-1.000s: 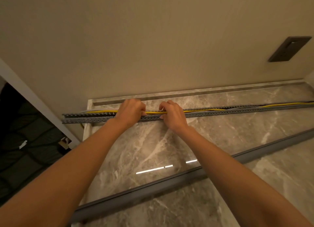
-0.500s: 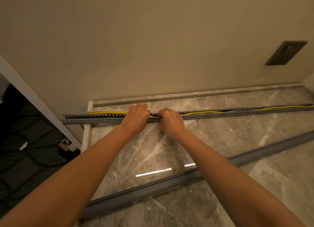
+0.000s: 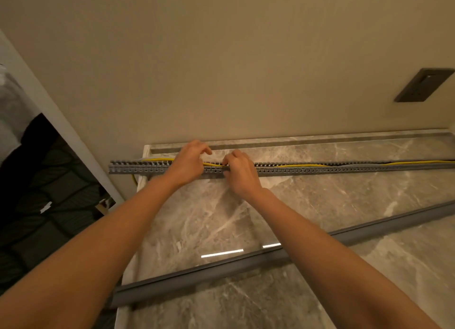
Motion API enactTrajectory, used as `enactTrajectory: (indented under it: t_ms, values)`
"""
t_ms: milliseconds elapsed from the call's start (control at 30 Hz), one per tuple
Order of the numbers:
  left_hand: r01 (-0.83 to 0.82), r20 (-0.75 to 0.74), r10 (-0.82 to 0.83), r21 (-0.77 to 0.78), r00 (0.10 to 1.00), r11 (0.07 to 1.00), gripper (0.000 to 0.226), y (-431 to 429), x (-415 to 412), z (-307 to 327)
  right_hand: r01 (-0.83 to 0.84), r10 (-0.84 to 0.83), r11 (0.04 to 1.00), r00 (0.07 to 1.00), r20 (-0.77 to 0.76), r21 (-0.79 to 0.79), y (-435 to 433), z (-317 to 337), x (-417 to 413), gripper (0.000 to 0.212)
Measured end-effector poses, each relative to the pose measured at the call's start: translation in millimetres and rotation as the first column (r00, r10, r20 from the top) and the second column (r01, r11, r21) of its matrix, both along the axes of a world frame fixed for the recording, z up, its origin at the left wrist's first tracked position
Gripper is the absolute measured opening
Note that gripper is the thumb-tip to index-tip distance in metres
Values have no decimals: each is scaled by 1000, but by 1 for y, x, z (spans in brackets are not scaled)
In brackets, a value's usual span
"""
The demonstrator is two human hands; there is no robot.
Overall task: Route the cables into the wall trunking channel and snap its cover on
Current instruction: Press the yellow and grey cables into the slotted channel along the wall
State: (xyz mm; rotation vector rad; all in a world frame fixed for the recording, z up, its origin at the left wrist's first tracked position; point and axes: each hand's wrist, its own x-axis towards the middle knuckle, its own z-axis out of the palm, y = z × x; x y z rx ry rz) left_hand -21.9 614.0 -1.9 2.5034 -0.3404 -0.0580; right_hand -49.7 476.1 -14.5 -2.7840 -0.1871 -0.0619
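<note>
The slotted trunking channel [image 3: 307, 169] lies open side up on the marble desk [image 3: 344, 205], just in front of the wall [image 3: 221, 58]. Its long axis runs left to right, parallel to the wall; its left end overhangs the desk edge.

Change: a second ago both hands were closed around the yellow cable [image 3: 295, 165] above the channel. Half a second ago they lay flatter over the slots. Now the left hand [image 3: 188, 165] has lifted, its fingers spread and curled above the channel. The right hand [image 3: 240, 172] has shifted slightly and bears on the near wall of the channel, its fingertips pinching or pressing at the cable; the exact contact is hidden.

Meaning: this section of cable appears seated, and the hands are likely moving to the next section.

The cable follows the channel's axis. It rises above the slots toward the right and drops out at the left end.

The cover [image 3: 246, 267], a long grey strip, lies apart on the desk nearer the person, angled to the channel. It is not yet fitted.
</note>
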Motion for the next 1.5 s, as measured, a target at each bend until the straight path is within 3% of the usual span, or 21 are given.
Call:
enactTrajectory:
  t_ms: [200,467,567,767,967,1133,1333,1500]
  values:
    - [-19,-155,56,234,986,972,22,53,16,-4,-53,57,994,998,-36,91,35,3,9,25]
    - [14,-216,20,152,976,988,28,73,30,0,-23,26,998,999,-46,65,45,3,15,14]
    - [20,-104,-5,147,995,989,38,73,28,-4,-9,9,999,1000,-22,32,47,0,14,13]
    - [169,231,-238,282,943,944,26,81,21,-9,8,-8,1000,1000,-7,0,50,0,15,14]
    - [313,258,-430,392,865,865,19,87,27,-7,33,-33,999,999,-9,-5,51,-4,16,14]
    - [218,115,-274,357,955,908,26,81,24,-6,17,-17,999,1000,5,-35,48,-10,17,21]
    - [-128,9,128,186,992,974,19,56,18,-1,-54,91,977,981,173,-206,55,-15,0,29]
    - [-260,-154,278,127,948,957,21,39,23,-3,-104,111,993,986,126,-62,51,-16,-2,22]
